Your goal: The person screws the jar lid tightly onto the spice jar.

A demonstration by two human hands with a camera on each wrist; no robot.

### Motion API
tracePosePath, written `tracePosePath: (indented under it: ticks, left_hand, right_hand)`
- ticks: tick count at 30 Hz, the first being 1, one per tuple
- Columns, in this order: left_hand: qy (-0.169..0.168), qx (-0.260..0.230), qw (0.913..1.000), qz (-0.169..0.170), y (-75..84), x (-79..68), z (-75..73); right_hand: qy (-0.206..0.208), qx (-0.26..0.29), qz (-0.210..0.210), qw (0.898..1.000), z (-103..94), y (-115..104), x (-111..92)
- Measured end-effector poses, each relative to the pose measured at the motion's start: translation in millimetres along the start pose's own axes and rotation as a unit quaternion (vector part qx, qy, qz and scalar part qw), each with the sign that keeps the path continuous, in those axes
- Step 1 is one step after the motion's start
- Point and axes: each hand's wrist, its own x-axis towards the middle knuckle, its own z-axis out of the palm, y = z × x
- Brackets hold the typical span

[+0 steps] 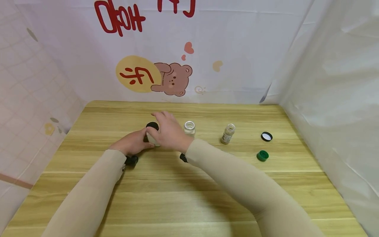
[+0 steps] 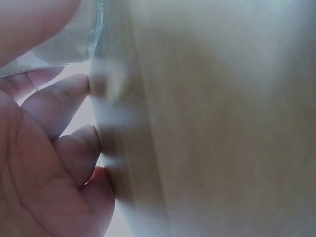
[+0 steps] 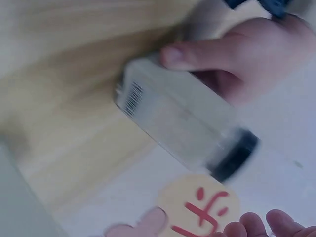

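Observation:
My left hand holds a square clear jar with a black lid, its thumb laid along the jar's side near the base. A barcode shows on that jar in the right wrist view. My right hand hovers by the lid, fingers spread and loosely bent, and its fingertips show apart from the lid in the right wrist view. Up close in the left wrist view, fingers of the left hand curl by the glass.
Right of the hands stand an open square glass jar, partly behind the right hand, and a small lidless glass bottle. Farther right lie an upturned black lid with a white liner and a green cap. Behind the wooden table hangs a printed sheet.

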Motion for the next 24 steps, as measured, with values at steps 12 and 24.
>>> tracePosePath:
  ticks: [12,24]
  left_hand:
    - [0.01,0.002,0.9999,-0.01,3.3,-0.5,0.4]
    - [0.011,0.0,0.9999,0.0,1.7,2.5,0.3]
  right_hand:
    - [0.107,0.056,-0.043,0.992,-77.7,27.8,-37.1]
    - [0.135,0.002,0.119,0.984,-147.2,139.0,-84.5]
